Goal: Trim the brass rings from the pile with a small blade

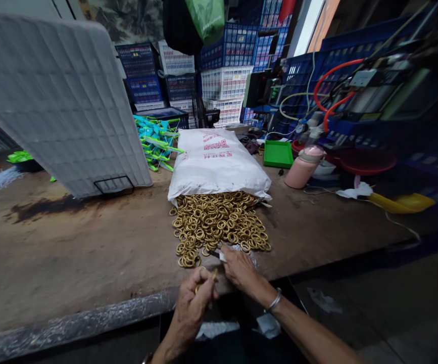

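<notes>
while plenty lies loose, little is in hand

as i watch through the head view, my left hand [194, 298] pinches at least one brass-colored ring [214, 274]; my right hand [239, 268] closes around a slim dark tool [214, 254], its exact kind unclear to me. the ring heap [219, 222] spreads on the wooden tabletop [139, 263] before the printed white sack [219, 169]. i judge much is left; how much is finished, i can't tell.

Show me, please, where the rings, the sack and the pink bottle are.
Rings [219, 222]: head view, on the middle of the pile.
Sack [221, 169]: head view, on its white upper face.
Pink bottle [301, 171]: head view, on its body, below the cap.
</notes>
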`<action>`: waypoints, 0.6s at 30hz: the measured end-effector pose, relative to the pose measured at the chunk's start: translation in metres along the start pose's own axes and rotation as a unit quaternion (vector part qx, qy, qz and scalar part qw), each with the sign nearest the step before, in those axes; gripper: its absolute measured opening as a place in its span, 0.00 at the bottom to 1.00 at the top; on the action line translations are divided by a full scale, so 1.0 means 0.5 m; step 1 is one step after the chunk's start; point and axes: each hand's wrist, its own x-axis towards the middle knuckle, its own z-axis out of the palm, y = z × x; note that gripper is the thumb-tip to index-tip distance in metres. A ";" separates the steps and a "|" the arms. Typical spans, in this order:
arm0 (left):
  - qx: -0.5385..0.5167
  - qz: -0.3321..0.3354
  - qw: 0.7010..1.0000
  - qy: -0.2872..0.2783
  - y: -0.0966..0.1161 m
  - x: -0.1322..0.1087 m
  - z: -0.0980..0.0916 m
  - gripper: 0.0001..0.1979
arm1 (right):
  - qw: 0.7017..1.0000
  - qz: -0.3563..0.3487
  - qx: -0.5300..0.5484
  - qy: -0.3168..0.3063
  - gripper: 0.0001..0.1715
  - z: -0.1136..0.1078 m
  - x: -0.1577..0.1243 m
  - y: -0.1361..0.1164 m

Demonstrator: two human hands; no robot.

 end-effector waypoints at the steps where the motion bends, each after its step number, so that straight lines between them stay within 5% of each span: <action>1: -0.005 -0.023 0.999 -0.046 -0.005 -0.010 0.004 0.16 | 1.000 0.006 -0.001 0.004 0.15 0.002 0.002 0.006; 5: -0.008 -0.151 0.976 -0.158 -0.065 -0.031 0.025 0.14 | 0.999 0.004 0.035 0.015 0.14 0.007 0.002 0.004; 12: -0.100 -0.300 0.946 -0.070 -0.177 -0.018 0.040 0.13 | 0.995 -0.037 0.080 0.043 0.11 0.019 -0.010 -0.029; 18: -0.138 -0.285 0.948 -0.009 -0.210 0.003 0.057 0.12 | 0.984 -0.047 0.158 0.064 0.10 0.031 0.002 -0.050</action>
